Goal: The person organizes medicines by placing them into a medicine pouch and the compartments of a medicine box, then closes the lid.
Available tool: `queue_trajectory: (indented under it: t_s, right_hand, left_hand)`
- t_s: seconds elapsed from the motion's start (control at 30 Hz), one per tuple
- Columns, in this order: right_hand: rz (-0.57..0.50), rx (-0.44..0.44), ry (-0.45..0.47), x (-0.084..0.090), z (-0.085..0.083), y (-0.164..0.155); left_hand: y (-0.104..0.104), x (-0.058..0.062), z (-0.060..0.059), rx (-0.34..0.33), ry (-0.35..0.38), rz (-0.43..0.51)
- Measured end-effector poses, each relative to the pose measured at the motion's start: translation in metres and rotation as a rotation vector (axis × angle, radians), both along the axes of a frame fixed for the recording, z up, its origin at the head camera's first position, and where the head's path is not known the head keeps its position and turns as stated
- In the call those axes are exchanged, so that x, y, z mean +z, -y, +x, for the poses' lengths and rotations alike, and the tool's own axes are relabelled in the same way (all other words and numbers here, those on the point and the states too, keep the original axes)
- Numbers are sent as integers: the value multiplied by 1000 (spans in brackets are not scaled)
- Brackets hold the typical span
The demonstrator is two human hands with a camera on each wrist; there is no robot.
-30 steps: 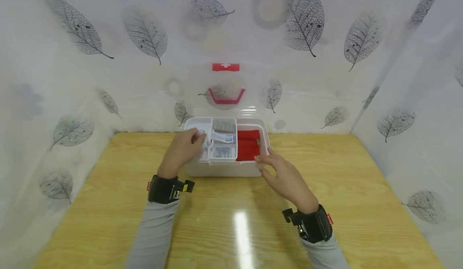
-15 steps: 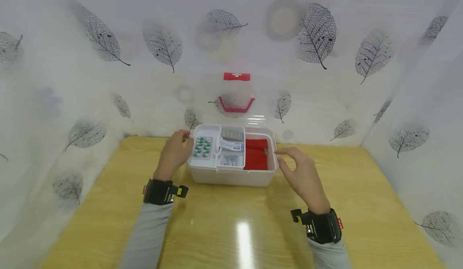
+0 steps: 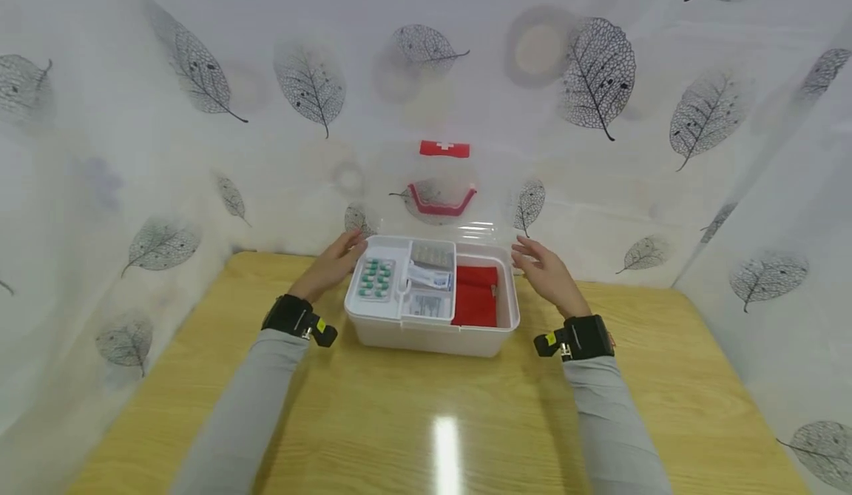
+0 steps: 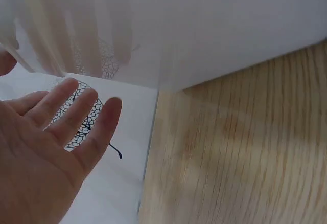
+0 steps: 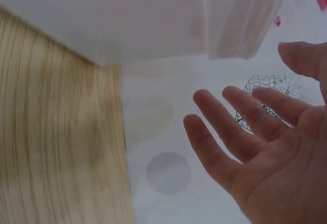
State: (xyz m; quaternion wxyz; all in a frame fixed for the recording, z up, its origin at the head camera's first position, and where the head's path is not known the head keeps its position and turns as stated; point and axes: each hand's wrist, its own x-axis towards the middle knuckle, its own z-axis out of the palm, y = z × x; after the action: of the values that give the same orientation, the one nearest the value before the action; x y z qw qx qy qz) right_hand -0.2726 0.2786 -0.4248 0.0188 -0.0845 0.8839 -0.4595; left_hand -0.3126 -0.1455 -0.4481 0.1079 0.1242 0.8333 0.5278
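A white first-aid box (image 3: 426,338) stands on the table with its clear lid (image 3: 386,184) raised at the back; the lid carries a red handle (image 3: 442,208). In the box's left tray lies a blister pack of green-and-white capsules (image 3: 376,280). Small packets (image 3: 429,279) fill the middle compartments, and a red cloth-like item (image 3: 476,295) lies at the right. My left hand (image 3: 333,264) is at the box's left rear corner, fingers extended. At the right rear corner, my right hand (image 3: 549,274) has its fingers spread, holding nothing. Both wrist views show relaxed fingers beside the box wall.
The wooden table (image 3: 399,436) extends in front of the box and to both sides. A white curtain with leaf prints (image 3: 313,88) hangs behind the table and along its sides, close behind the box.
The left hand has moved from over the tray to the box's left side, uncovering the capsule pack. The right hand has gone from the front right corner towards the rear right.
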Motion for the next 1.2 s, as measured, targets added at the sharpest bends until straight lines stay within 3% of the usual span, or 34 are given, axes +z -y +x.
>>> queue_trajectory:
  t_s: [0.13,0.23,0.4,0.67,0.83,1.0,1.1,1.2]
  right_hand:
    - [-141,39,60,-4,-10,11]
    - [-117,15,40,-8,-11,18]
    - [-88,-60,-16,-18,-10,26]
    - [-140,-137,-140,-24,-14,36]
    - [-78,-157,-264,-27,-18,41]
    - [-52,-183,-421,-29,-25,45]
    - [-37,-199,-452,-30,-23,47]
    - [-25,-197,-400,-28,-18,47]
  left_hand:
    - [-2,0,-12,-50,-20,82]
    - [-4,-4,-17,-77,-18,157]
    - [-8,-11,-19,-74,-21,187]
    - [-9,-11,-28,-47,-34,244]
    - [-8,-13,-33,-48,-23,248]
    - [-8,-15,-44,-27,-83,226]
    - [-8,-18,-50,-16,-95,218]
    - [-8,-18,-54,1,-92,195]
